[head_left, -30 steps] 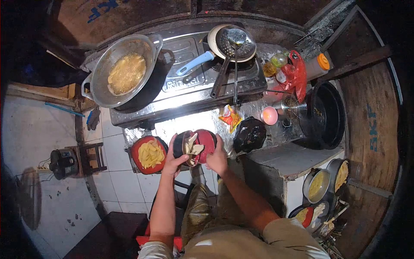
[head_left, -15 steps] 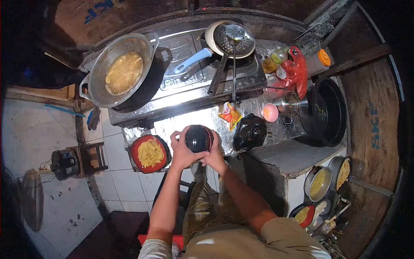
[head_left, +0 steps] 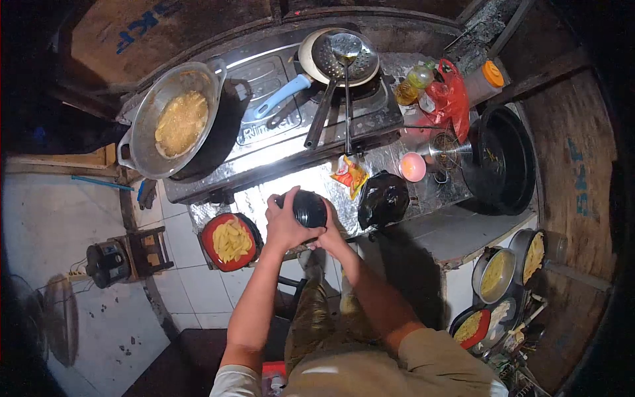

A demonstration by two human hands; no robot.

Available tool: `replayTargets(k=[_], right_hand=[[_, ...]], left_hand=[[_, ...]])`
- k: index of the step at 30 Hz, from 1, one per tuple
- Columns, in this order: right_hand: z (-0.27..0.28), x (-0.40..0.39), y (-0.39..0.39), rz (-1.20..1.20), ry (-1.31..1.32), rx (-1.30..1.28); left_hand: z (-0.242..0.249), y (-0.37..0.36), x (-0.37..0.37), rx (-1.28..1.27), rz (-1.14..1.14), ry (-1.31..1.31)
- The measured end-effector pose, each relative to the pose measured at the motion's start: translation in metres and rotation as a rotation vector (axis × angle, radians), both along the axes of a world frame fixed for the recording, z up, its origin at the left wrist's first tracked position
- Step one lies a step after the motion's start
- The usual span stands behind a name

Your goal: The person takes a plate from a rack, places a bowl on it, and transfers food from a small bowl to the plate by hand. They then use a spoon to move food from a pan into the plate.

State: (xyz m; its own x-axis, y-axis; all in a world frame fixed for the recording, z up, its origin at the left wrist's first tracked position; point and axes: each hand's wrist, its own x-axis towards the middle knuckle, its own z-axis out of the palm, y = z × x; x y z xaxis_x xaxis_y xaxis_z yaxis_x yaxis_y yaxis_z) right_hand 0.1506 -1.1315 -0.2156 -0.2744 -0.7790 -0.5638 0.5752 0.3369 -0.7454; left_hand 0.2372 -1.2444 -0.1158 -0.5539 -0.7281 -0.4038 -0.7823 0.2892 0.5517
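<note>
Black bowl [head_left: 309, 210] has tipped over, contents hidden.

The gas stove [head_left: 258, 76] has a shiny, smudged metal top. On its left end, the wok [head_left: 147, 119] is dull grey metal. In front of the stove, the black bowl [head_left: 309, 208] looks smooth and glossy. Right of it, the red bag [head_left: 453, 99] is thin, crinkled plastic; behind it, the wall [head_left: 192, 26] looks like matt wood.

Over here, hard white light glares off the foil-covered counter [head_left: 254, 194] and stove [head_left: 259, 79], the wok [head_left: 147, 109] throws a heavy shadow, and the wooden wall [head_left: 577, 192] bows toward black corners.
</note>
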Motion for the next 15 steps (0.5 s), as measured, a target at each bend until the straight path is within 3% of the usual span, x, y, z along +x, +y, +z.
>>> replayTargets(k=[5,8,11,15], right_hand=[[-0.010,0.000,0.002,-0.048,-0.147,0.041],[-0.017,-0.001,0.000,-0.009,-0.128,0.041],[-0.048,0.007,0.000,-0.205,-0.220,-0.045],[-0.036,0.002,0.004,-0.098,-0.075,-0.065]], left_hand=[[-0.014,-0.001,-0.002,-0.111,-0.089,-0.031],[-0.012,-0.004,-0.005,-0.026,-0.091,-0.006],[0.011,0.002,-0.011,-0.122,-0.112,-0.051],[0.009,0.005,-0.013,-0.167,-0.123,-0.051]])
